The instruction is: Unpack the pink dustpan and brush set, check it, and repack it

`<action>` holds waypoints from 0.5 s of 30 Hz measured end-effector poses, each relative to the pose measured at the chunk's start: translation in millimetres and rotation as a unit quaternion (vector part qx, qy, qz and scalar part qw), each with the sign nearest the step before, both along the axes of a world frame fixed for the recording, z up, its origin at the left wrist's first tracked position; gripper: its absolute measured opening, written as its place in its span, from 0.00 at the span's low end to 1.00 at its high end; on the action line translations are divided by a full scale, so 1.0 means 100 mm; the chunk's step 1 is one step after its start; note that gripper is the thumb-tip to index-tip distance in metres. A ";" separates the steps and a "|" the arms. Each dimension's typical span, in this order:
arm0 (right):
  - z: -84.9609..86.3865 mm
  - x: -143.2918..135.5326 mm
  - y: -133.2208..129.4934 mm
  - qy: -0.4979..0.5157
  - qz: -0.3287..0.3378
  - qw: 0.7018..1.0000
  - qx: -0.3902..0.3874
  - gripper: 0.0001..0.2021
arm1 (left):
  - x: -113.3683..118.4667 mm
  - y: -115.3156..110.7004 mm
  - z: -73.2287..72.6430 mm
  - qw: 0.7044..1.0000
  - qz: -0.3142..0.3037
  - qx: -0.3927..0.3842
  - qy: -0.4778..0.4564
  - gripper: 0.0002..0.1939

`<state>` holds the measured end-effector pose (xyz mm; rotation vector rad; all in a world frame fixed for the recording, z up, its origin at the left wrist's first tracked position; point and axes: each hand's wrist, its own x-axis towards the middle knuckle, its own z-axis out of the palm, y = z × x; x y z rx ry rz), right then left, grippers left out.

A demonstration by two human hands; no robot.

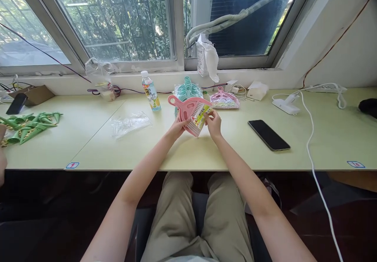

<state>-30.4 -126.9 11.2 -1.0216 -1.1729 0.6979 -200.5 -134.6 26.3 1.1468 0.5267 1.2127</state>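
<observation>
My left hand (178,127) is closed on the lower left side of a small pink dustpan-and-brush set (187,107), tilted above the table. A yellow and white label (201,115) covers part of its front. My right hand (214,123) pinches the label's right edge. Just behind stands a stack of teal dustpan sets (187,89), partly hidden by the pink one. Another pink set (224,101) in printed wrapping lies behind my right hand. To the left, a crumpled clear plastic bag (131,123) rests on the table.
A drink bottle (151,91) stands at the back, and a black phone (268,135) lies to the right. A white cable (312,144) hangs over the front edge. Green cone-shaped pieces (29,126) lie far left beside another person's hand (2,156).
</observation>
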 end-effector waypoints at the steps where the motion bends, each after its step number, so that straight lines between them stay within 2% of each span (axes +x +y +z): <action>1: 0.01 0.01 -0.01 -0.023 -0.012 1.000 0.000 0.14 | 0.00 0.02 -0.01 1.000 0.005 -0.003 0.000 0.42; 5: 0.03 0.04 -0.04 -0.118 -0.063 0.991 -0.005 0.11 | 0.03 0.06 -0.03 1.000 0.014 -0.002 -0.002 0.40; 10: 0.05 0.02 -0.11 -0.161 -0.093 0.982 -0.033 0.12 | 0.04 0.03 -0.02 0.999 0.028 0.012 0.018 0.47; 12: 0.06 0.02 -0.12 -0.131 -0.087 0.987 -0.043 0.17 | 0.03 0.00 0.00 0.999 0.034 0.000 0.026 0.47; 15: 0.06 0.02 -0.11 -0.064 -0.099 0.992 -0.038 0.33 | 0.00 -0.01 0.03 0.999 0.035 -0.013 0.031 0.44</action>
